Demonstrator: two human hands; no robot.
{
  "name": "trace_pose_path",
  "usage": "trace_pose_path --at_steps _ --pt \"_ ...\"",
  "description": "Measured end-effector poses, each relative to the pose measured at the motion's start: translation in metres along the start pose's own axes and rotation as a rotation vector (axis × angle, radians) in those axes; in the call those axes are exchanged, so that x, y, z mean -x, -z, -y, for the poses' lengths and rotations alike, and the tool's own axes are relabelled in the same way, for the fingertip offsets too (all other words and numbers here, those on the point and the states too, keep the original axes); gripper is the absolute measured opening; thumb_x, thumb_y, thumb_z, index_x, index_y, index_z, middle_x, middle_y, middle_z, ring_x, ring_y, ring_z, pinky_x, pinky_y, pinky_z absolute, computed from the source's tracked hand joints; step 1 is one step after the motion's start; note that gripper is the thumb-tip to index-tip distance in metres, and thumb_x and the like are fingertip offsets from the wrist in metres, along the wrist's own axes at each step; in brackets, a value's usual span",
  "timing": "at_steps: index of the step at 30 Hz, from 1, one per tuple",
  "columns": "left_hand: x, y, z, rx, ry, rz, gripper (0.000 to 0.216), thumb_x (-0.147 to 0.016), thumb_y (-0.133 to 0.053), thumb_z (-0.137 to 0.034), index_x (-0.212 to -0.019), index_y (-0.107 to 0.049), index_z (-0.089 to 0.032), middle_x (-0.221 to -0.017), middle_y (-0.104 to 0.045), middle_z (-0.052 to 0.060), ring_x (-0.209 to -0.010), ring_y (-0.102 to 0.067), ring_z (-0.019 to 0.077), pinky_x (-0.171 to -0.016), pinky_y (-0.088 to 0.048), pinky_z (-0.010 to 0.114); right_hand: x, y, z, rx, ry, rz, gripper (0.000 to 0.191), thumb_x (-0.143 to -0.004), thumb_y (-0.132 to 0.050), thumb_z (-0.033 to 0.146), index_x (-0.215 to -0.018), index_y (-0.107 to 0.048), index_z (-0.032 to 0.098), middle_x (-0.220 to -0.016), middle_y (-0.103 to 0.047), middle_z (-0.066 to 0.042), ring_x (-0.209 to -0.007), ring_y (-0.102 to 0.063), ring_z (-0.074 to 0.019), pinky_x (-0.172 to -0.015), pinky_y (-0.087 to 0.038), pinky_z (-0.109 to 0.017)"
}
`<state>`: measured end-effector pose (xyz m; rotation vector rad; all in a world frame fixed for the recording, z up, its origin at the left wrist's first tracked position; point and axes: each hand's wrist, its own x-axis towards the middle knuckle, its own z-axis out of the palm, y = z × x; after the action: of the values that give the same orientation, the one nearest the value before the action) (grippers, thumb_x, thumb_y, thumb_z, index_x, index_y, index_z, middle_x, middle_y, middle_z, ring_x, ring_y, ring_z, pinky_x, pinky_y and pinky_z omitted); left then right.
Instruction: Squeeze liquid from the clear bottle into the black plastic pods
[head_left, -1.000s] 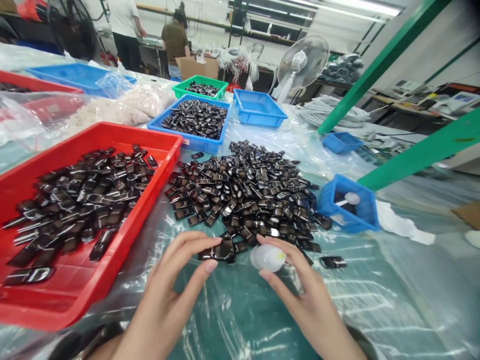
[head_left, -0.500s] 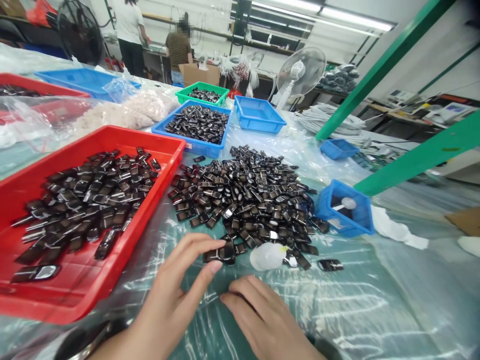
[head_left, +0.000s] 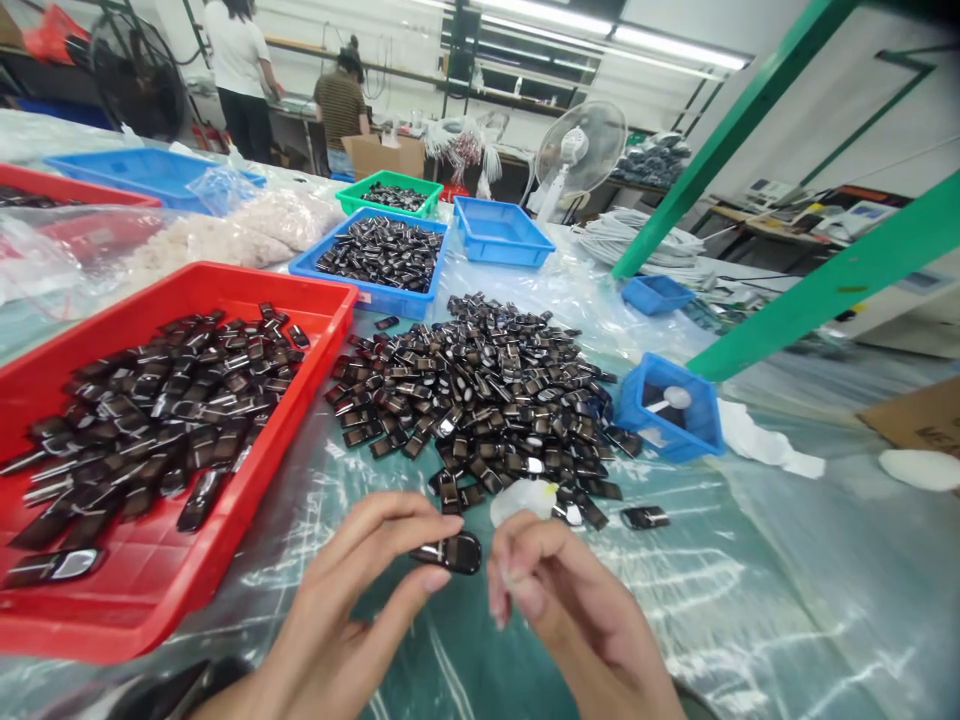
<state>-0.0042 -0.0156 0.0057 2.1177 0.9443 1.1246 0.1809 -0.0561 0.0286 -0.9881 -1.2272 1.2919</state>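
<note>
My left hand (head_left: pixel 352 600) pinches a small glossy black part (head_left: pixel 454 551) between thumb and fingertips, held just above the table. My right hand (head_left: pixel 570 610) is beside it, fingers curled in a pinch close to the part; I cannot make out what they hold. A small whitish translucent bottle (head_left: pixel 521 499) lies on the table just beyond my hands. Behind it spreads a big pile of the same black parts (head_left: pixel 480 390).
A red tray (head_left: pixel 247 500) at left holds many black parts. Behind are a blue tray (head_left: pixel 390 295) of parts, a green tray (head_left: pixel 390 190), a bare blue tray (head_left: pixel 499 230), two small blue bins (head_left: pixel 671 420) at right. Green beams cross right. Two people stand far back.
My left hand has lifted the black part off the table toward me. My right hand let go of the whitish bottle, dropped to the table, then rose into a pinch beside the part.
</note>
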Motion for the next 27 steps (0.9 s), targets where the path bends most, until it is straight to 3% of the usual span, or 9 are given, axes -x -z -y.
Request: trace_pose_path --at_steps 3,8,19,23,27 --pt "0.000 -0.001 -0.001 0.019 -0.061 0.016 0.023 -0.096 -0.051 -0.020 -0.117 -0.056 -0.028 -0.108 -0.058 0.002 -0.101 -0.058 0.0136 -0.086 -0.048 0.020 -0.002 -0.001 -0.001 -0.308 -0.184 0.010 0.011 -0.089 -0.063 0.035 -0.088 -0.065 0.025 -0.086 -0.052 0.003 -0.070 -0.055 -0.0077 -0.068 -0.046 -0.021" --pt "0.001 -0.003 0.000 0.022 -0.112 -0.019 0.020 -0.098 -0.049 -0.022 -0.115 -0.058 -0.024 -0.106 -0.059 0.002 -0.099 -0.057 0.0132 -0.087 -0.046 0.021 -0.005 -0.003 -0.006 -0.517 -0.313 0.009 0.009 -0.087 -0.068 0.029 -0.083 -0.068 0.021 -0.079 -0.055 0.003 -0.065 -0.055 -0.0068 -0.064 -0.046 -0.020" --pt "0.002 0.002 0.000 -0.029 -0.113 0.024 0.020 -0.096 -0.052 -0.019 -0.114 -0.058 -0.025 -0.102 -0.063 0.004 -0.094 -0.062 0.0165 -0.080 -0.052 0.025 -0.005 -0.005 -0.019 -0.546 -0.350 0.070 0.022 -0.081 -0.071 0.039 -0.088 -0.059 0.022 -0.072 -0.051 0.005 -0.061 -0.052 -0.0078 -0.060 -0.045 -0.020" --pt "0.002 0.002 -0.005 -0.053 -0.103 0.026 0.021 -0.095 -0.055 -0.021 -0.114 -0.059 -0.027 -0.102 -0.066 0.003 -0.090 -0.067 0.0154 -0.078 -0.055 0.022 -0.007 -0.009 -0.030 -0.600 -0.347 0.186 0.036 -0.077 -0.072 0.050 -0.095 -0.052 0.026 -0.067 -0.046 0.007 -0.052 -0.045 -0.0068 -0.050 -0.042 -0.018" --pt "0.010 0.007 -0.017 -0.114 -0.128 -0.014 0.026 -0.096 -0.051 -0.026 -0.119 -0.061 -0.032 -0.102 -0.071 0.001 -0.087 -0.069 0.0164 -0.079 -0.057 0.024 -0.005 -0.011 -0.027 -0.654 -0.379 0.279 0.035 -0.080 -0.070 0.047 -0.101 -0.054 0.024 -0.074 -0.050 0.006 -0.057 -0.051 -0.0060 -0.058 -0.044 -0.019"
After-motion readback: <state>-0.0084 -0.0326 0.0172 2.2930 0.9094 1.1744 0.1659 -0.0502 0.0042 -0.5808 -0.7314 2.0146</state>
